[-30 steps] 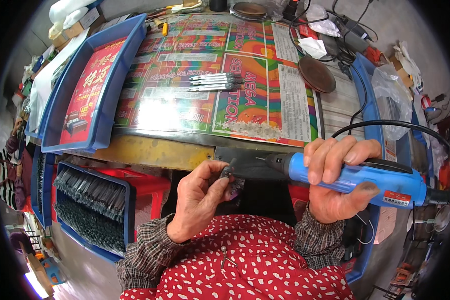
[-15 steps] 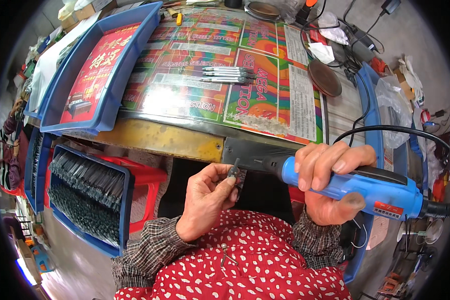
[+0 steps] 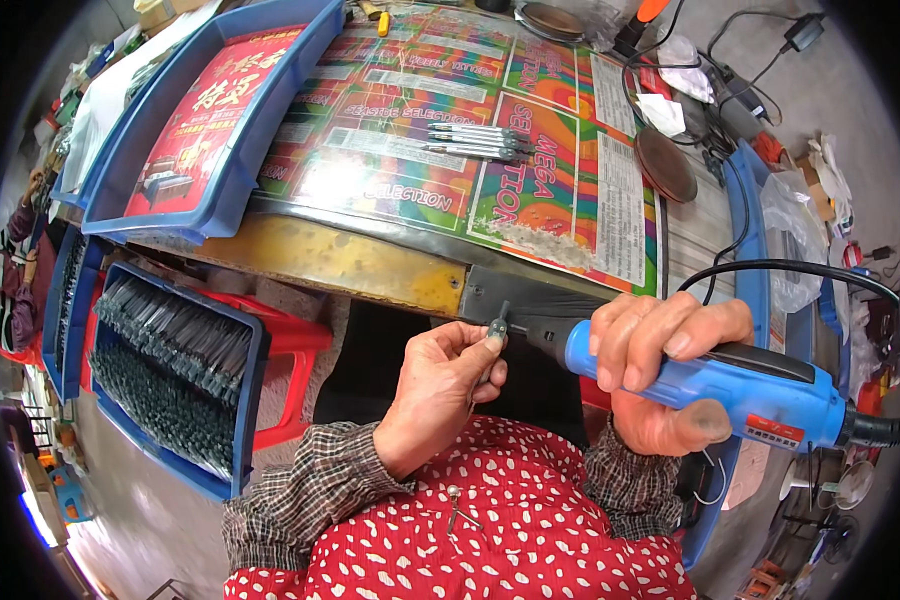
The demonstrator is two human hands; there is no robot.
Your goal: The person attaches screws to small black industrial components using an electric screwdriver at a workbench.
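Left to right: blue bin (image 3: 185, 395) of dark thin parts on the left looks full, so I judge most work is left. 4 or so finished pieces (image 3: 475, 140) lie far on the bench (image 3: 370, 262). Left hand (image 3: 440, 385) grip pinches a small metal part (image 3: 497, 327) at its fingertips, touching the tool's tip. Right hand (image 3: 660, 370) grip is wrapped around the blue power tool (image 3: 730, 385).

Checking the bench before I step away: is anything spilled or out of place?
Yes: pale shavings are scattered in a patch on the colourful table cover, near its front edge just beyond the blue power tool. Nothing else stands out.
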